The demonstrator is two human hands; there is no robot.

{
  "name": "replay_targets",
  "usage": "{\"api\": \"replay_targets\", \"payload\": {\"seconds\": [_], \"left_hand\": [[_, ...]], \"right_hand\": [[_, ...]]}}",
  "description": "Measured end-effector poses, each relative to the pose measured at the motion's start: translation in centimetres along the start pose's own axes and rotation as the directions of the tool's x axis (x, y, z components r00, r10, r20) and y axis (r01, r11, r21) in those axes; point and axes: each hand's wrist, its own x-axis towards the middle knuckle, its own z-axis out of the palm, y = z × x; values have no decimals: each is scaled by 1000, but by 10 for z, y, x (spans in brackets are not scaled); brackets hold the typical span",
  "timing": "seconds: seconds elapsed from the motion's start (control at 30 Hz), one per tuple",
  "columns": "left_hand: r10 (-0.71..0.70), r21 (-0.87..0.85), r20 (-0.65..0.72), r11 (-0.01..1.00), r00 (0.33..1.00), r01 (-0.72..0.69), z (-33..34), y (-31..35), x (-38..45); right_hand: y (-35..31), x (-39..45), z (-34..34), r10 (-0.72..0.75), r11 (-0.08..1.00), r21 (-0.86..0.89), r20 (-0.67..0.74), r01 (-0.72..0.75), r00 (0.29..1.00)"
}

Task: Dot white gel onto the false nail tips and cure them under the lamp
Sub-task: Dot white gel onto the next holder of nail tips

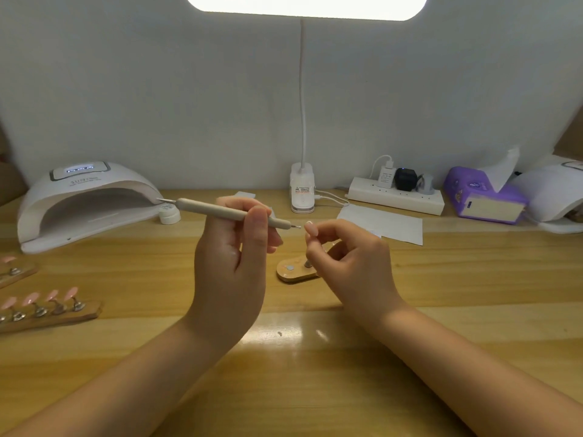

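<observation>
Both hands are raised above the counter (315, 357) and both are busy: the left hand (230, 257) pinches a beige dotting pen (220, 212) near the middle of its barrel, lying almost level with its fine metal point aimed right, and the right hand (347, 263) pinches a pale false nail tip (310, 228) between thumb and fingers, facing that point. Pen point and tip are just apart or barely touching; I cannot tell which. Whether gel sits on the point is too small to see. Below the right hand lies a small wooden holder (295, 272) on the counter, partly hidden. At the left edge, pink nail tips (52, 296) stand on metal posts along wooden strips (60, 316). The curing lamp (85, 203) sits at the back left with its display lit and its mouth open, and a small white jar (169, 214) stands just beside it. The tip looks thin, very light and smooth, likely to flick out of a loose pinch, so it is best held by its side edges or its base, leaving the upper face bare for the dot. The pen looks stiff and light; a grip nearer the working end would probably steady it. Wet gel would smear at a touch, so the top should stay untouched until cured.
</observation>
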Motion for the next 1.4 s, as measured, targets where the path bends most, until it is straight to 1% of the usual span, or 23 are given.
{"api": "replay_targets", "payload": {"seconds": [0.2,0.6,0.8,1.4], "left_hand": [[57,18,19,998,998,-57,1,4,1],[79,48,30,996,996,-80,1,2,2],[76,63,34,995,996,-78,1,1,1],[57,80,41,995,998,-60,0,-1,0]], "right_hand": [[-2,0,1,-20,1000,2,13,20,1000],[-6,-1,1,-45,999,6,11,45,999],[-6,0,2,-42,999,6,5,42,999],[-5,0,2,-107,994,-5,-2,107,994]]}}
